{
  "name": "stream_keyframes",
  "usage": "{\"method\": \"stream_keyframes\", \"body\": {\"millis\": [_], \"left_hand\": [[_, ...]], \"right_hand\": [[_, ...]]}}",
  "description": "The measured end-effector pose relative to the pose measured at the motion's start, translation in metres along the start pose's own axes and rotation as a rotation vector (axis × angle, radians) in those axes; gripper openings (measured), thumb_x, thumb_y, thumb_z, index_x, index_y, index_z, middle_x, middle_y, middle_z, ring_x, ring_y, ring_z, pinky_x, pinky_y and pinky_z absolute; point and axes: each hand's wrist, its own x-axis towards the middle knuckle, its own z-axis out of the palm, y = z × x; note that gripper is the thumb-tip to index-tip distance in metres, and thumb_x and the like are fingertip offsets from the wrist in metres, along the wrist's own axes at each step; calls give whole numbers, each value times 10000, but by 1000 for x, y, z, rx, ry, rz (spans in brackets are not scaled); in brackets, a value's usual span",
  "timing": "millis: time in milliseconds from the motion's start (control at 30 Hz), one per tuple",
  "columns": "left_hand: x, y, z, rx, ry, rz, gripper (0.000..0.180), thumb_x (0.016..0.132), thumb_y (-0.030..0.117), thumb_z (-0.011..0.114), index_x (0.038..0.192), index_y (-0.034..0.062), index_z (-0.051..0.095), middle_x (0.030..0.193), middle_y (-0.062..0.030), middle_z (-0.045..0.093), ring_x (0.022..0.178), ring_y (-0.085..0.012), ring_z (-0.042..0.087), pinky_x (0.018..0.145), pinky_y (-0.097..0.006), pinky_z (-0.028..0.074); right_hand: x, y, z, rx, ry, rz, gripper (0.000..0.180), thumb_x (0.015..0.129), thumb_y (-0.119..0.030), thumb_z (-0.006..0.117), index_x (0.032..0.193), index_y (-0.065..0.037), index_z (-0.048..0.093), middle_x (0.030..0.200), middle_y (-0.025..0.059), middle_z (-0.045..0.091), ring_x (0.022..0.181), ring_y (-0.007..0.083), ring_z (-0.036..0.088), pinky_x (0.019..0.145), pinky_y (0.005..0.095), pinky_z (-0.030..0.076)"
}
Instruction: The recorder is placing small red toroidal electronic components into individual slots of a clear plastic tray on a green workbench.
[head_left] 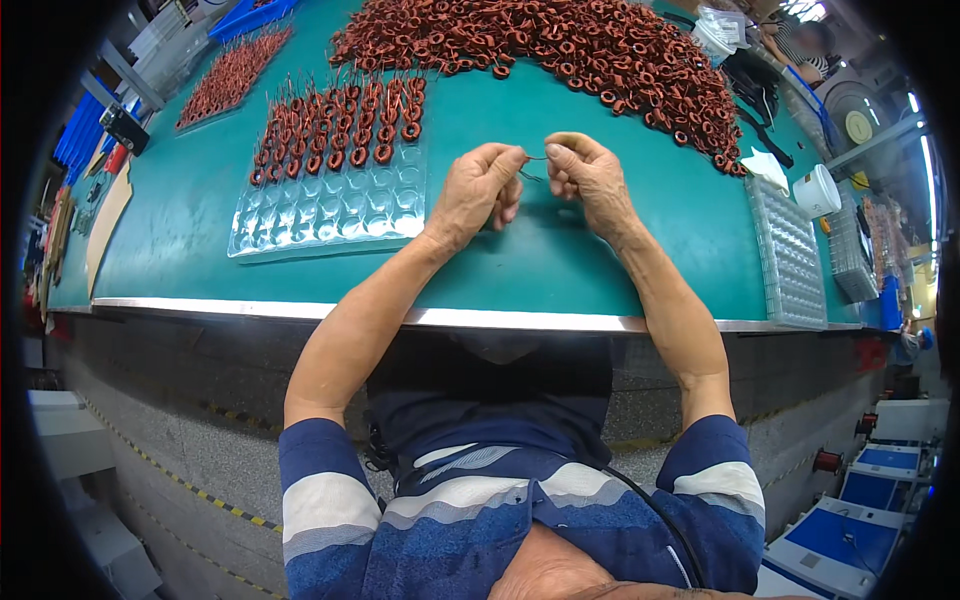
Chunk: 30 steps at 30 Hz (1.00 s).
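Green bench [540, 275] has coil pile [560, 45] cut off up top, clear tray [330, 215] at left, left hand [480, 190] and right hand [592, 180] curled nearly closed right of it, both pinching thin wire [537, 158] between them, ends hidden.

Open tabletop [555, 285] between tray [325, 238] and plastic stack [790, 260], coil heap [560, 45] beyond.

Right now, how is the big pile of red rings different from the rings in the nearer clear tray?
The big pile is jumbled, but the tray rings sit in neat rows. The big pile has many more rings than the group of tray rings. The big pile lies right on the green table, while the tray rings sit in pockets of the clear tray. Both are reddish-brown rings with thin wire ends.
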Motion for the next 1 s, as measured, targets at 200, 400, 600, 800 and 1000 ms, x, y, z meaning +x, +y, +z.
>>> {"method": "stream_keyframes", "body": {"millis": [200, 400, 600, 800, 1000], "left_hand": [[5, -4, -5, 5, -35, -99, 513, 985, 477, 443, 1047, -20, 550, 678, -32, 553, 554, -98, 549, 439, -206, 415], [1, 1, 3, 38, -80, 9, 317, 1006, 292, 482, 1136, 8, 538, 727, -42, 581, 578, -92, 554, 473, -208, 426], [-1, 2, 8, -113, -24, -12, 317, 999, 306, 489, 1093, 10, 549, 685, -36, 561, 566, -107, 556, 459, -217, 422], [1, -3, 8, -124, 74, 21, 288, 994, 294, 496, 1045, 17, 556, 689, -41, 569, 588, -123, 578, 476, -225, 447], [2, -8, 9, 259, 210, 186, 257, 982, 240, 530, 1054, -6, 543, 735, -45, 593, 645, -130, 587, 536, -239, 463]], "right_hand": [[2, 2, -5, 55, -78, 62, 239, 889, -236, 680, 929, -7, 626, 704, 26, 607, 558, 82, 564, 472, 192, 410], [-1, -1, -3, 180, -78, 29, 216, 893, -211, 678, 929, -7, 613, 702, 41, 620, 546, 100, 579, 466, 200, 428], [-7, -5, 6, -125, -12, -266, 227, 908, -201, 660, 940, 14, 593, 733, 69, 639, 585, 107, 614, 488, 208, 459], [-3, -2, -1, -209, 177, -209, 369, 922, -342, 633, 944, 24, 597, 708, 61, 622, 563, 96, 595, 475, 206, 444], [-8, 0, 11, -139, -102, -98, 348, 949, -339, 591, 848, -7, 613, 650, 45, 607, 531, 101, 578, 466, 210, 425]]}}
